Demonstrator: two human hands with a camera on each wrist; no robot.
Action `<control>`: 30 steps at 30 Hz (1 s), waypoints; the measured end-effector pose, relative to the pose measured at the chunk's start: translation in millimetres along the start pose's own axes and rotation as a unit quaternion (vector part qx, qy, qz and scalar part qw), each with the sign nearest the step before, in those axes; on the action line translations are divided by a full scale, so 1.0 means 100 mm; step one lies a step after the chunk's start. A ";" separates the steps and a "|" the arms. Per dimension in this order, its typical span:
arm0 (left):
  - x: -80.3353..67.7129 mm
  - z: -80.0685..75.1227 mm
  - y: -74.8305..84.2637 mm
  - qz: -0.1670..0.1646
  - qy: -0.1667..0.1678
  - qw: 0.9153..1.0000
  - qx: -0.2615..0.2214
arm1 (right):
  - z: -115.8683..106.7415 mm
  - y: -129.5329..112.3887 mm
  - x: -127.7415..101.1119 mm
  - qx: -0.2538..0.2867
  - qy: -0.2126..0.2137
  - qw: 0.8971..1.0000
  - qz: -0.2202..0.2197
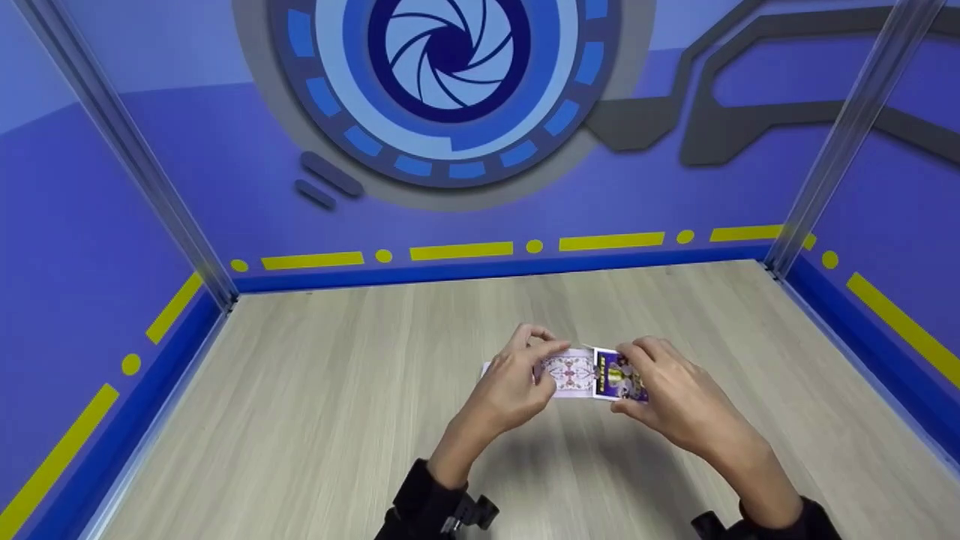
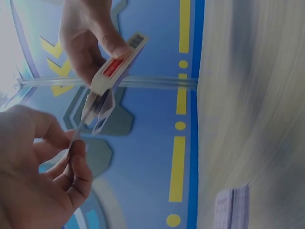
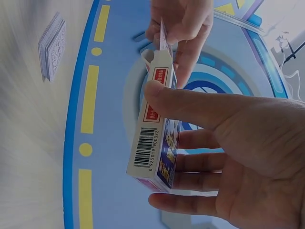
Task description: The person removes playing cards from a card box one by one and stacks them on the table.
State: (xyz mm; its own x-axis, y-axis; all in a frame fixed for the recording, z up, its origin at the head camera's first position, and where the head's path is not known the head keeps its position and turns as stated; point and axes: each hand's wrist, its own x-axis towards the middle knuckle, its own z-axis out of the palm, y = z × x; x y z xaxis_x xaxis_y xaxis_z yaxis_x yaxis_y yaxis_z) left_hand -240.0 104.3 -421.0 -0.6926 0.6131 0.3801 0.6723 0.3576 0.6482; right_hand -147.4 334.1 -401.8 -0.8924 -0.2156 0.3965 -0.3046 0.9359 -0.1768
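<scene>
Above the middle of the wooden table (image 1: 315, 420), both hands work on a card box (image 1: 621, 376). The right hand (image 1: 671, 397) grips the box, thumb along its narrow white side with the barcode and fingers curled under the printed purple face; the wrist view shows this hold plainly (image 3: 157, 157). The box's top flap stands open toward the left hand (image 1: 517, 375). That hand pinches cards (image 1: 570, 371) between thumb and curled fingertips at the box mouth; their patterned pink-and-white backs face up in the head view. From the left wrist, the pinching fingers (image 2: 71, 157) hold the thin card edge just below the open flap of the box (image 2: 112, 76), and the cards sit partly inside the mouth. A second stack (image 3: 52, 45) of cards lies flat on the table, apart from the hands, behind the left hand as the head camera sees it (image 1: 486, 368). Blue walls (image 1: 97, 247) with yellow dashes surround the table, and a large aperture-like ring (image 1: 450, 52) is printed on the far wall.
</scene>
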 end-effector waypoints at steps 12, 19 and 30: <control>-0.07 0.03 0.07 0.042 -0.038 0.968 0.243 | 0.00 -0.01 0.00 -0.016 -0.008 1.000 -0.006; -0.06 -0.08 0.00 0.042 -0.034 0.970 0.238 | -0.03 0.03 -0.02 -0.004 -0.011 1.000 0.006; -0.03 -0.30 -0.27 0.001 -0.014 0.976 0.215 | -0.16 0.16 -0.08 0.006 -0.011 0.999 0.044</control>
State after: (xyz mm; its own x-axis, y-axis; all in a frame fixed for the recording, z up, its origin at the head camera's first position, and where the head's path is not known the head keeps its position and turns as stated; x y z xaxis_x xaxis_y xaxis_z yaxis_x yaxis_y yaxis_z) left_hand -264.2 71.3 -419.5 -0.6871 0.6315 0.3593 0.7261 0.6152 0.3073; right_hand -139.9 355.4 -393.5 -0.9227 -0.1392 0.3595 -0.2293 0.9478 -0.2215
